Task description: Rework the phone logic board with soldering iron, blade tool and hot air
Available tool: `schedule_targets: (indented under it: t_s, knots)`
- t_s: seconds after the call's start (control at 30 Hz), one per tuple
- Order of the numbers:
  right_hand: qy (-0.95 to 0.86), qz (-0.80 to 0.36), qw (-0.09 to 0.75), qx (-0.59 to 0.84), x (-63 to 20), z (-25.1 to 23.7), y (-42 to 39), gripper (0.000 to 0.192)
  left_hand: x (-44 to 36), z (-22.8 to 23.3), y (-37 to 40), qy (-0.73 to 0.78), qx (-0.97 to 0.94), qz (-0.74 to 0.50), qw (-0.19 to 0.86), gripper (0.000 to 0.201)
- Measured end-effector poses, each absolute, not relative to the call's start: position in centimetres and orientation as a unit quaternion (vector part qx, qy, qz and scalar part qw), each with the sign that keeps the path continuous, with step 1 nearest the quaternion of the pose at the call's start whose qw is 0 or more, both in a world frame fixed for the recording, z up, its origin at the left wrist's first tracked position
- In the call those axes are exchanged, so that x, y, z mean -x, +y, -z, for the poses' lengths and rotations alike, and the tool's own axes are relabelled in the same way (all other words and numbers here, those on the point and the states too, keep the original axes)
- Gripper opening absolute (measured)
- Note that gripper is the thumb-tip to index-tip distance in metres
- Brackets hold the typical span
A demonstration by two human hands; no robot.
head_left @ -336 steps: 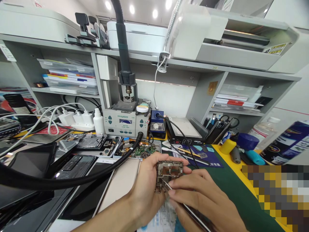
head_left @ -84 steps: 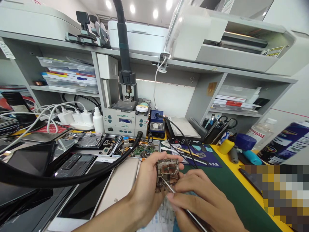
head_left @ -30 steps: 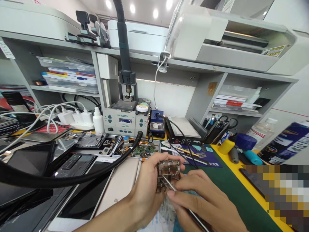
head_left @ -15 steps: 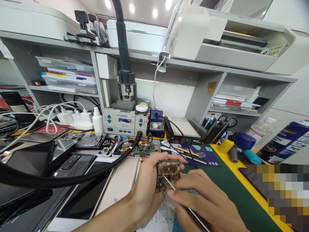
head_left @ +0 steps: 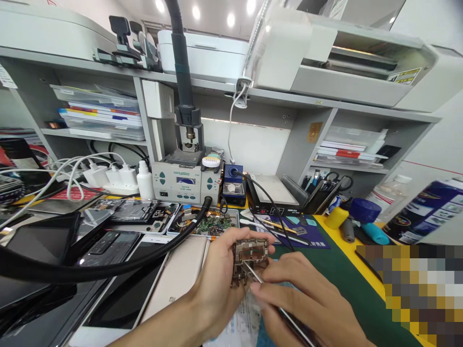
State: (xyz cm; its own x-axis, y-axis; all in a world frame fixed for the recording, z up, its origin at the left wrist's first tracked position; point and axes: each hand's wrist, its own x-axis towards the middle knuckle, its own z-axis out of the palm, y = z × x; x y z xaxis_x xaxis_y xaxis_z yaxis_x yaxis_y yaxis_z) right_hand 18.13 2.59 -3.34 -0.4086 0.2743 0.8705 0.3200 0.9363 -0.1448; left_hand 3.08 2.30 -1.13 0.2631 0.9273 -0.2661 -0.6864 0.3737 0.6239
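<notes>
1. A bare copper-toned circuit board (head_left: 249,260) sits between the left hand (head_left: 217,284) and the right hand (head_left: 300,299), above the bench (head_left: 347,284).
2. Thin metal tweezers (head_left: 253,273) in the right hand touch the board's lower part.
3. Behind the hands stands a grey rework station (head_left: 184,183).
4. Left of the hands lies a gold flat phone (head_left: 181,284).

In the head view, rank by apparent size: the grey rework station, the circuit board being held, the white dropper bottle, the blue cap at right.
1. Grey rework station.
2. Circuit board, though nearness to the camera inflates it.
3. White dropper bottle and blue cap look alike; unranked.
</notes>
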Motion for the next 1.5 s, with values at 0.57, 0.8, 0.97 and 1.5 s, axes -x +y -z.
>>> schedule_targets:
  t_s: [0.57,0.8,0.97,1.5]
  knots:
    - [-0.857,0.028,0.486,0.168,-18.4,2.1,2.4,0.022,-3.0,1.3,2.2,0.310,-0.190,-0.523,0.771,0.041]
    - [-0.856,0.014,0.490,0.162,-18.4,2.0,2.3,0.022,-3.0,1.2,2.2,0.311,-0.191,-0.524,0.769,0.039]
    - [-0.862,0.011,0.479,0.165,-18.5,2.1,2.2,0.023,-3.1,1.1,2.3,0.307,-0.187,-0.525,0.771,0.038]
    - [-0.864,0.003,0.480,0.149,-18.8,2.4,2.4,0.025,-3.1,1.3,2.4,0.305,-0.181,-0.526,0.773,0.040]
